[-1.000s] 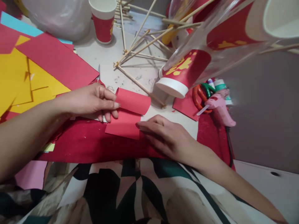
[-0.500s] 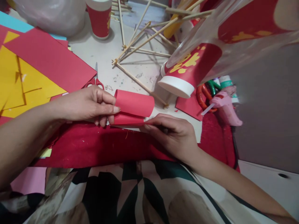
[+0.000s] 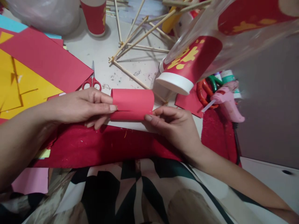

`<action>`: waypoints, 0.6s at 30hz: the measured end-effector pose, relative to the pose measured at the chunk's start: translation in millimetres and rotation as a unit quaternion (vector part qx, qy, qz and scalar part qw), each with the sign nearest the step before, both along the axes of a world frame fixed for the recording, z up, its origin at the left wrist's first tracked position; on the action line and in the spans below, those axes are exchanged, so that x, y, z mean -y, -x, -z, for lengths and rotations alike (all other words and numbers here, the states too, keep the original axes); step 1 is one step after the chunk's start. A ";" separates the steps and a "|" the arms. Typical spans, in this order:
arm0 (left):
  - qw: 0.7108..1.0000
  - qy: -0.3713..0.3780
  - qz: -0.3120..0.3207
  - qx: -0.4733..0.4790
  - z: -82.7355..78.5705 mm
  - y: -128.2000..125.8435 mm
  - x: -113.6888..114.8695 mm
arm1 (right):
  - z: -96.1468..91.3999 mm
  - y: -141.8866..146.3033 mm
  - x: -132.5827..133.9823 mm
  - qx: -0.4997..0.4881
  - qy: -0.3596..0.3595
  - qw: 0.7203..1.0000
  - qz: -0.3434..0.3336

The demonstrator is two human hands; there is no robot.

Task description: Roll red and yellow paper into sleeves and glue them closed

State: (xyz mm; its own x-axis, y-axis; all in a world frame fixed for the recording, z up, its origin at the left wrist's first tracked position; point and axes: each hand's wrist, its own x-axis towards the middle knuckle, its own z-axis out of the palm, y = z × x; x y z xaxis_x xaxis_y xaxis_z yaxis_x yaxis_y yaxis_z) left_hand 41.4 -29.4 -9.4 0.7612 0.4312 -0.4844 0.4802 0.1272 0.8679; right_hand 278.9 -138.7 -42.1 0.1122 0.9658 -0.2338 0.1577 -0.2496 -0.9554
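A piece of red paper [image 3: 132, 100] is curled into a tube between my hands, its long edges meeting along the side towards me. My left hand [image 3: 93, 107] pinches the tube's left end, thumb on top near the seam. At the right end, my right hand [image 3: 170, 124] grips the paper between thumb and fingers. Just beyond my left hand lie red-handled scissors [image 3: 92, 82], blades pointing away. A frame of wooden sticks [image 3: 132, 73] stands past the tube.
Red card sheets [image 3: 49, 59] and yellow paper [image 3: 30, 90] are spread at left. A paper cup [image 3: 95, 18] stands at the back. Bagged cups [image 3: 191, 59] lean in at right, near a pink glue gun [image 3: 226, 102]. Red cloth [image 3: 105, 144] covers the near edge.
The red paper's loose near edge has come up against the upper edge, closing the gap into a tube. My right hand has moved slightly up with it. The view has shifted a little.
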 end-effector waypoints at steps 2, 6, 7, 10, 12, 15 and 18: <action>1.000 0.005 0.007 0.004 0.6 0.8 -1.0 | 1.1 -0.7 -0.6 -0.016 0.009 1.000 0.005; 1.000 0.007 0.022 0.009 -0.5 2.2 -2.2 | 1.6 -1.2 -1.8 -0.040 0.016 0.999 0.010; 1.000 0.005 0.024 0.009 -0.9 2.3 -2.3 | 1.3 -1.0 -2.1 -0.049 0.016 0.999 0.010; 1.000 0.006 0.029 0.009 -1.4 2.0 -2.1 | 0.3 -0.2 -2.9 -0.074 0.016 0.997 0.011; 1.000 0.008 0.027 0.009 -0.8 1.5 -1.9 | -0.1 0.3 -3.1 -0.083 0.015 0.996 0.012; 0.999 0.007 0.034 0.012 0.6 0.8 -1.8 | -0.2 0.6 -3.2 -0.092 0.016 0.996 0.013; 0.999 -0.002 0.047 0.020 1.4 0.5 -1.8 | 0.0 0.3 -3.2 -0.097 0.017 0.995 0.013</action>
State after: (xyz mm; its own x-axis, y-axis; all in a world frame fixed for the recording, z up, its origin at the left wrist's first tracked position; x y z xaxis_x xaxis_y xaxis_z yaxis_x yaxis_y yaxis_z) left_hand 40.8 -27.6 -10.8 0.8176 0.3582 -0.4508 0.4546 0.0789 0.8872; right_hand 278.5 -135.5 -42.1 0.0867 0.9541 -0.2868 -0.0352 -0.2848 -0.9579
